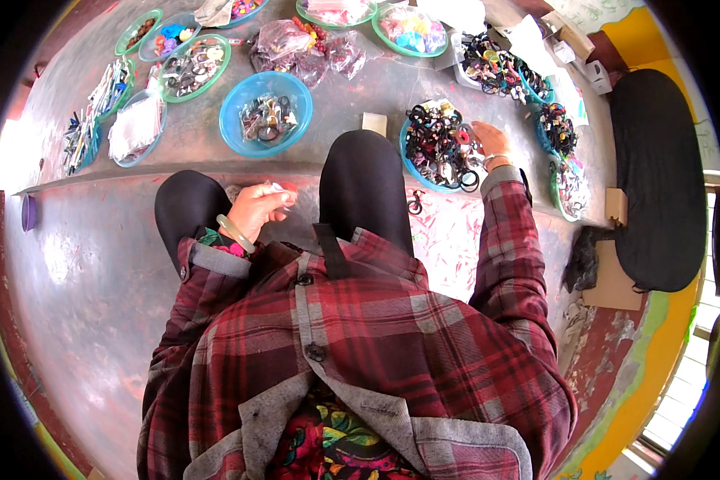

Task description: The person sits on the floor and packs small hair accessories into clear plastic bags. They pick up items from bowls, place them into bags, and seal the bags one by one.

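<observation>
Between both knees, left hand (254,210) pinches upright packet (281,189).

Daylit scene, moderately bright, soft and even. Strongest light enters at the left rim, where the grey floor (72,264) washes out to white glare; a window (688,392) at lower right is also overexposed. Shadows are faint and diffuse. Fisheye distortion bends the step edge (136,178) and blacks out all 4 corners. The centre is sharp; detail softens toward the rim.
</observation>
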Demonstrator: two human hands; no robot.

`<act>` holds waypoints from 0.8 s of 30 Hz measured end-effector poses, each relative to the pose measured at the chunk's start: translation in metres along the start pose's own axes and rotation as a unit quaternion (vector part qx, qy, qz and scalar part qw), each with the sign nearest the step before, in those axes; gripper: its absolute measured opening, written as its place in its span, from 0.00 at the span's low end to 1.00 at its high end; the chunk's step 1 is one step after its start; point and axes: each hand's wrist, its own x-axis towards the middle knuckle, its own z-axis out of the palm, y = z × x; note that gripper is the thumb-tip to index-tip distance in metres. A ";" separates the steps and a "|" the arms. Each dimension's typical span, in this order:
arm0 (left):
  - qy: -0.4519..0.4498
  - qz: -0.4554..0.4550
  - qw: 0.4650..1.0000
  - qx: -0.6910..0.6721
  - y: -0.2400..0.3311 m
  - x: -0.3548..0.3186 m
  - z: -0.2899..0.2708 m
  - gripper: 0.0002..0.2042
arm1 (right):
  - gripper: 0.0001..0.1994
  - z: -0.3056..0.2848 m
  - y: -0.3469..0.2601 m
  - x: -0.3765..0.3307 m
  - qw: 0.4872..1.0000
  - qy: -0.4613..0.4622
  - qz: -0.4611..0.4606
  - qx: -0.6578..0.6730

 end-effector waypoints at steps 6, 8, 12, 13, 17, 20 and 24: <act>0.025 0.015 0.999 -0.025 -0.010 0.008 -0.008 0.09 | 0.12 -0.017 0.076 0.021 0.988 0.121 -0.093 0.001; 0.054 0.027 0.995 -0.077 -0.007 0.007 -0.005 0.09 | 0.10 -0.015 0.056 -0.027 0.984 0.039 -0.092 0.146; 0.079 0.051 0.987 -0.127 -0.007 0.015 -0.005 0.09 | 0.09 -0.008 0.092 -0.082 0.961 -0.270 -0.056 0.031; 0.084 0.055 0.986 -0.133 -0.009 0.017 -0.004 0.09 | 0.09 -0.002 0.115 -0.085 0.949 -0.316 0.001 -0.008; 0.083 0.061 0.985 -0.141 -0.007 0.030 -0.001 0.09 | 0.10 0.042 0.303 -0.060 0.750 -0.296 -0.342 -0.483; 0.103 0.060 0.984 -0.130 -0.011 0.033 0.000 0.08 | 0.14 0.066 0.308 -0.064 0.903 -0.210 -0.024 -0.375; 0.111 0.059 0.985 -0.119 -0.012 0.040 0.004 0.08 | 0.18 0.084 0.299 -0.050 0.886 -0.202 0.085 -0.409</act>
